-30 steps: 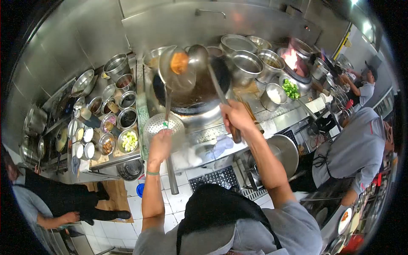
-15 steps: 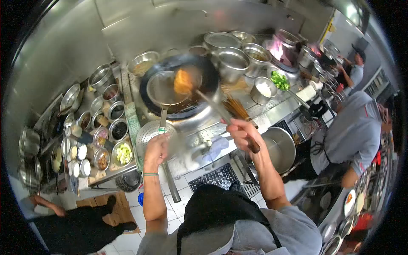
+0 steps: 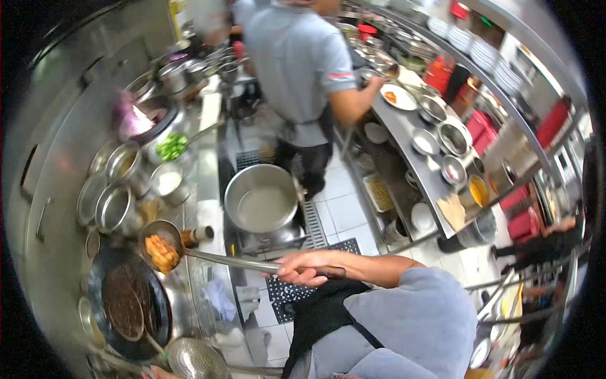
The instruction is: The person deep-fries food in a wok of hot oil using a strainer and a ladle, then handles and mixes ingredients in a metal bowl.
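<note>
My right hand (image 3: 304,267) is wrapped round the handle of a ladle (image 3: 162,245), whose bowl holds orange-brown food (image 3: 161,254). The bowl hangs at the right rim of a black wok (image 3: 96,285) with dark liquid inside. Only a little of my left hand (image 3: 158,372) shows at the bottom edge, by the handle of a wire strainer (image 3: 124,308) that lies over the wok. What its fingers hold is cut off. A perforated metal skimmer (image 3: 194,359) is beside it.
A large pot (image 3: 261,198) of cloudy liquid is ahead. Behind it stands a co-worker (image 3: 290,60) in grey. Flames rise at a back burner (image 3: 132,119), near a ladle of chopped greens (image 3: 172,146). On the right, a steel counter (image 3: 404,136) bears bowls and a white plate (image 3: 409,100).
The view has swung to the right, showing the counter there. The ladle with the food has moved from above the strainer to the wok's right side. My left hand is now mostly out of frame.
</note>
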The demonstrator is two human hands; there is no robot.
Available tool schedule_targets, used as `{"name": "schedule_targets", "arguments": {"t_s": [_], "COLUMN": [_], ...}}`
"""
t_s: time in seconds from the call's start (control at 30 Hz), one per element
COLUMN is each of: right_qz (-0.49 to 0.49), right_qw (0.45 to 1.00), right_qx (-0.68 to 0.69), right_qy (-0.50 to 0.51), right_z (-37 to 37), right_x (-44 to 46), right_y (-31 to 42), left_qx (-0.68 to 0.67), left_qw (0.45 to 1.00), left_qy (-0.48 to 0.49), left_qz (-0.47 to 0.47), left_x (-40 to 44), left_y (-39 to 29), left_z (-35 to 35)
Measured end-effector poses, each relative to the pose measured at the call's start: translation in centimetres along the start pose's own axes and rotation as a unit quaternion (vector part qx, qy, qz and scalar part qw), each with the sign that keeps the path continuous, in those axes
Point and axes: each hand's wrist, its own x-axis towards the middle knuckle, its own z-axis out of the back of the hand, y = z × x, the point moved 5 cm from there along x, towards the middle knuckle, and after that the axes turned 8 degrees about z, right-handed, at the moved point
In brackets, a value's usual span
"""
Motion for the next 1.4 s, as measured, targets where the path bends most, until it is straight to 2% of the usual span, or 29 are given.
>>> {"name": "schedule_targets", "arguments": {"t_s": [0.07, 0.1, 0.13, 0.2, 0.3, 0.4, 0.53, 0.67, 0.77, 0.87, 0.9, 1.0, 1.1, 1.13, 1.17, 1.3, 1.4], "right_qz": [0.02, 0.033, 0.046, 0.085, 0.125, 0.167, 0.238, 0.328, 0.412, 0.495, 0.505, 0.566, 0.545, 0.524, 0.501, 0.46, 0.382], "right_qw": [0.998, 0.995, 0.991, 0.982, 0.96, 0.935, 0.895, 0.826, 0.777, 0.713, 0.698, 0.63, 0.559, 0.55, 0.541, 0.526, 0.435], "right_qx": [0.038, 0.056, 0.076, 0.112, 0.151, 0.187, 0.218, 0.217, 0.21, 0.204, 0.17, 0.11, -0.006, -0.019, -0.03, -0.058, -0.183], "right_qy": [-0.055, -0.078, -0.1, -0.13, -0.198, -0.252, -0.308, -0.403, -0.427, -0.453, -0.478, -0.52, -0.625, -0.651, -0.675, -0.713, -0.795], "right_z": [2.0, 2.3, 3.1, 5.0, 6.9, 8.6, 11.0, 10.9, 12.4, 12.5, 12.7, 15.1, 20.0, 21.7, 23.4, 30.7, 30.7], "right_x": [-3.5, -5.3, -7.2, -10.6, -16.4, -22.8, -31.4, -39.2, -44.7, -49.1, -50.6, -54.4, -57.8, -58.8, -59.7, -63.4, -62.6], "right_y": [-0.3, -0.8, -1.1, -2.0, -2.5, -3.1, -4.2, -3.8, -3.8, -1.7, -0.6, 3.4, 8.1, 9.3, 10.4, 11.6, 11.7], "left_qx": [0.065, 0.151, -0.018, -0.114, -0.137, -0.132, 0.002, -0.047, -0.113, -0.07, -0.183, -0.181, -0.174, -0.173, -0.174, -0.097, -0.095], "left_qw": [0.996, 0.985, 0.999, 0.99, 0.984, 0.984, 0.988, 0.968, 0.945, 0.924, 0.913, 0.882, 0.847, 0.835, 0.832, 0.816, 0.833], "left_qy": [-0.026, -0.014, 0.049, 0.073, 0.112, 0.098, 0.11, 0.231, 0.211, 0.229, 0.297, 0.387, 0.471, 0.497, 0.478, 0.518, 0.511], "left_qz": [-0.061, -0.086, 0.012, -0.041, 0.009, -0.064, -0.111, -0.086, -0.224, -0.299, -0.212, -0.198, -0.173, -0.162, -0.222, -0.237, -0.191], "left_x": [-1.2, -2.3, -2.5, -2.9, -5.9, -7.3, -11.8, -15.6, -18.2, -21.7, -22.9, -25.3, -27.0, -27.5, -28.6, -29.5, -28.8], "left_y": [-4.9, -9.3, -7.9, -6.0, -10.4, -8.1, -15.3, -22.1, -26.3, -31.3, -32.4, -32.0, -30.4, -30.2, -30.9, -30.2, -27.5], "left_z": [-0.9, -0.4, -2.2, -5.7, -6.8, -10.3, -12.1, -14.8, -16.7, -16.6, -17.0, -21.0, -24.9, -25.4, -24.2, -23.1, -23.0]}}
